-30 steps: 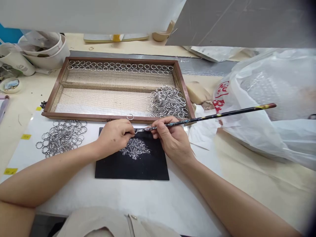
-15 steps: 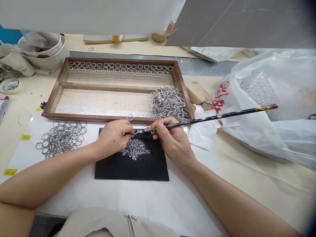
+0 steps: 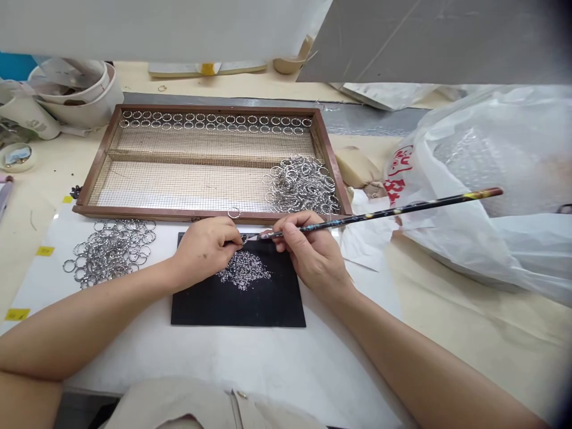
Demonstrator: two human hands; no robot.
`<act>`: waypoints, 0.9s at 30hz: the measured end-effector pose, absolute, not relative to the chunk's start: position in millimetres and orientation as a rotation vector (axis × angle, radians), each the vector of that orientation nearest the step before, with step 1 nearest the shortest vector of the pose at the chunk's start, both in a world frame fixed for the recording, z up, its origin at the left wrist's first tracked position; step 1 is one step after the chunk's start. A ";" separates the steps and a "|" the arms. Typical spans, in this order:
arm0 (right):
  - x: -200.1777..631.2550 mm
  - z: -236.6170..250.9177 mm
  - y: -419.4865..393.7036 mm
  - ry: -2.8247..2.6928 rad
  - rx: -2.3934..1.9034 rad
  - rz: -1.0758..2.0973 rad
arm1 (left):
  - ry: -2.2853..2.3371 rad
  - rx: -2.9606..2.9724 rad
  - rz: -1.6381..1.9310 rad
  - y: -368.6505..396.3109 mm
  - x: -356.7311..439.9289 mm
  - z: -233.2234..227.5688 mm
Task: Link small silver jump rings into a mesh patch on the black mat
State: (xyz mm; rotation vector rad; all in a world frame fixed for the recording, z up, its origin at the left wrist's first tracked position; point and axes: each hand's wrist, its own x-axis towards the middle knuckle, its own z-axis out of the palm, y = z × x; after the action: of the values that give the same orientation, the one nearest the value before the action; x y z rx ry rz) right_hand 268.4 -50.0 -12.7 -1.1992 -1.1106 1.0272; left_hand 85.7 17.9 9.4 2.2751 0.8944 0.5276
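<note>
Pinching small piece, left hand (image 3: pixel 203 245) clamped at brush (image 3: pixel 379 213) tip; right hand (image 3: pixel 310 247) grips brush. Keep tip steady over black mat (image 3: pixel 250 307); bead pile (image 3: pixel 244 271) at 6 o'clock.

Small craft workshop: mesh tray (image 3: pixel 100 162), metal ring heaps (image 3: pixel 109 249), cluttered workbench (image 3: pixel 469 333).

The left hand (image 3: pixel 206 247) rested on the black mat (image 3: pixel 238 298), fingertips pinched on a small item too small to identify. The right hand (image 3: pixel 313 253) gripped a long dark brush (image 3: pixel 384 211), its tip meeting the left fingertips above a heap of tiny silver pieces (image 3: pixel 244 271). Behind stood a wooden mesh tray (image 3: pixel 100 161) holding rows and a pile of metal rings (image 3: pixel 300 183). More rings (image 3: pixel 109 250) lay left of the mat. A plastic bag (image 3: pixel 491 179) lay to the right.
</note>
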 end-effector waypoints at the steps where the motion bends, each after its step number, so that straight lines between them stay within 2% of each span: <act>1: 268.3 -12.5 -50.0 -1.112 -1.204 1.026 | 0.894 2.276 0.525 17.9 85.7 9.5; 27: 267.5 -9.7 -49.4 -1.162 -1.230 0.998 | 0.890 2.282 0.523 17.7 85.4 9.6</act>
State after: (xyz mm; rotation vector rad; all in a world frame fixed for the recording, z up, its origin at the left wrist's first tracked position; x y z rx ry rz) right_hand 267.5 -49.4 -9.7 -1.2304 -1.1621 0.9976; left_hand 85.4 17.7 9.6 2.2819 0.8898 0.5228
